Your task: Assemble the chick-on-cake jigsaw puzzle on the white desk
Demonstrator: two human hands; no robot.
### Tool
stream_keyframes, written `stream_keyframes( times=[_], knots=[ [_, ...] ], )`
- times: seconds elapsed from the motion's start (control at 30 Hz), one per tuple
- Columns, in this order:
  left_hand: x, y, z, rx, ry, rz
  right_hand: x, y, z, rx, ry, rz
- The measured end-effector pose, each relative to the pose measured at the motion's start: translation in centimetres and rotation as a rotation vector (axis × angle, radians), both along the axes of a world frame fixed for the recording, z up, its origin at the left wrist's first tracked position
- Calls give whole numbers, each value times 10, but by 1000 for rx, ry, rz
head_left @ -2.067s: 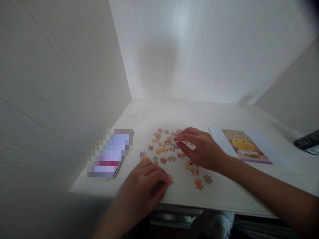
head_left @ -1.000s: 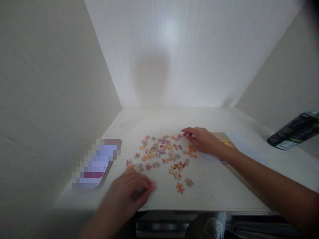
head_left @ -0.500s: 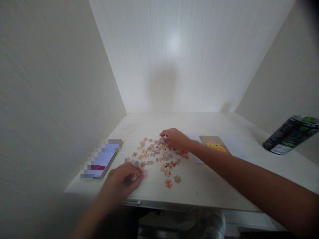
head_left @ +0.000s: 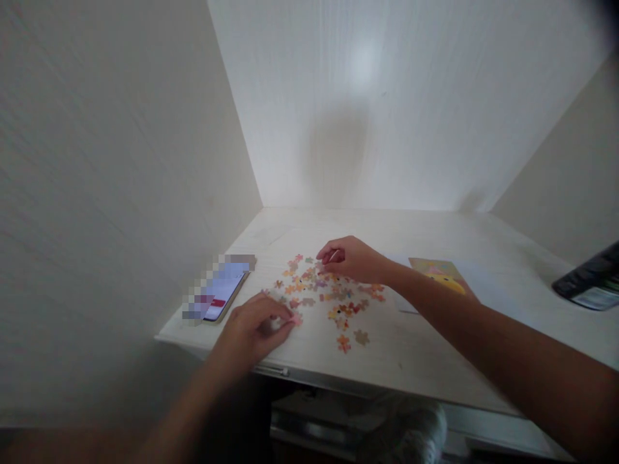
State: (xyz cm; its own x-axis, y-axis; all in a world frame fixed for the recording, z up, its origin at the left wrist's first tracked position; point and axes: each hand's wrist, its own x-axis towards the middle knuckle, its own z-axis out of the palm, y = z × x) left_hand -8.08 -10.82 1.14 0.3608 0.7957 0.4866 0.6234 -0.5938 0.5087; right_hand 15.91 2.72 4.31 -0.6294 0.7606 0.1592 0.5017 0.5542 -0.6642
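Pinched between the thumb and forefinger of the right hand (head_left: 351,258) was a small pale piece, lifted just above the far edge of the scattered puzzle pieces (head_left: 329,296). The left hand (head_left: 256,325) lay palm-down near the front edge of the desk (head_left: 435,361), its fingertips closed on a pink piece (head_left: 296,318) that rested on the surface.

The loose pieces lay in a spread between the two hands, most apart, some overlapping. A phone (head_left: 225,293) lay to the left, just beside them. A reference picture (head_left: 438,272) with a yellow figure lay to the right, partly covered by the right forearm.

For good handling, each piece should be gripped by its edges, turned printed face up, and compared with the picture before being offered to a neighbour. The pink piece should be slid, not lifted, so nearby pieces stay undisturbed.

Dim light and blur hid the printed detail on every piece. The phone screen was obscured. A dark can (head_left: 590,283) was cut off at the right border.
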Motion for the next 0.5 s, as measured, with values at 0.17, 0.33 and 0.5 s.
stream_keyframes(
  times=[0.17, 0.33, 0.5],
  knots=[
    [-1, 3, 1, -149, 32, -6, -21, -53, -3, -192, 76, 140],
    [-1, 4, 4, -221, 23, -11, -33, -74, -14, -39, 34, 136],
    [-2, 4, 3, -203, 18, -21, -34, -72, -18, 31, 8, 109]
  ],
)
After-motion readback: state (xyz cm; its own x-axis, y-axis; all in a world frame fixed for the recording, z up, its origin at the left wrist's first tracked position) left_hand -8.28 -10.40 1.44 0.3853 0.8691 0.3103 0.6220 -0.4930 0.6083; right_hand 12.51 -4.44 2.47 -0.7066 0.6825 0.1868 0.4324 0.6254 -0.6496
